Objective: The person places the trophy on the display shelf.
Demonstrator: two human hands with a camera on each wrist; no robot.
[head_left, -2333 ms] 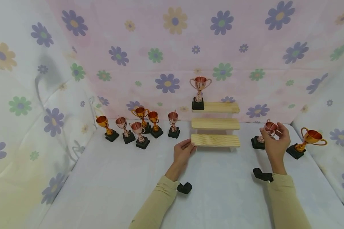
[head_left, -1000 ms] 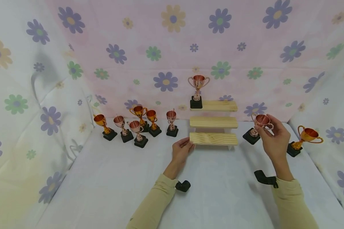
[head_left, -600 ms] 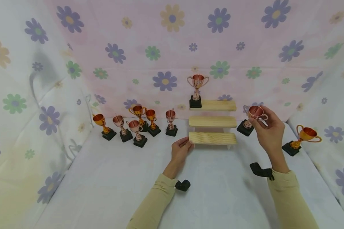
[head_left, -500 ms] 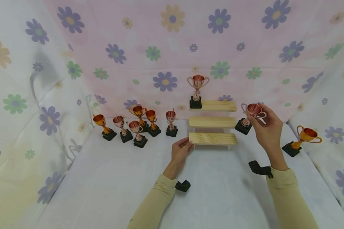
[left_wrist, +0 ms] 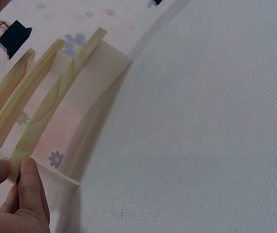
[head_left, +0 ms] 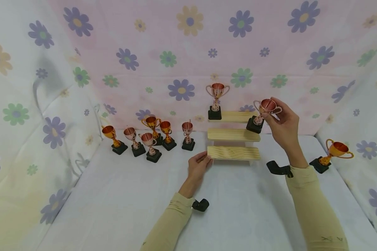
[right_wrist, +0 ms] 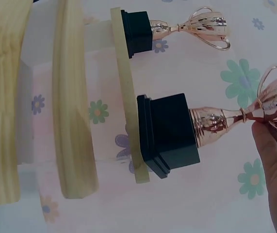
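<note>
My right hand (head_left: 286, 123) pinches a copper-pink trophy (head_left: 268, 106) by its cup, a little tilted. Its black base (right_wrist: 170, 133) is in front of the right end of the top shelf (head_left: 234, 116); I cannot tell whether they touch. At that shelf's left end a similar trophy (head_left: 217, 91) stands upright. The three-tier wooden stand also has a middle shelf (head_left: 226, 134) and a bottom shelf (head_left: 234, 153). With thumb and fingers, my left hand (head_left: 198, 170) pinches the left end of the bottom board, as the left wrist view shows.
To the left, several gold and copper-pink trophies (head_left: 150, 139) stand on the white-covered table (head_left: 128, 202). One gold trophy (head_left: 337, 149) stands at the far right. Behind the stand hangs a flowered cloth (head_left: 157, 42).
My right hand has lifted the copper-pink trophy off the table at the right and carried it left and up to the top shelf's right end. The left hand has stayed at the bottom board.
</note>
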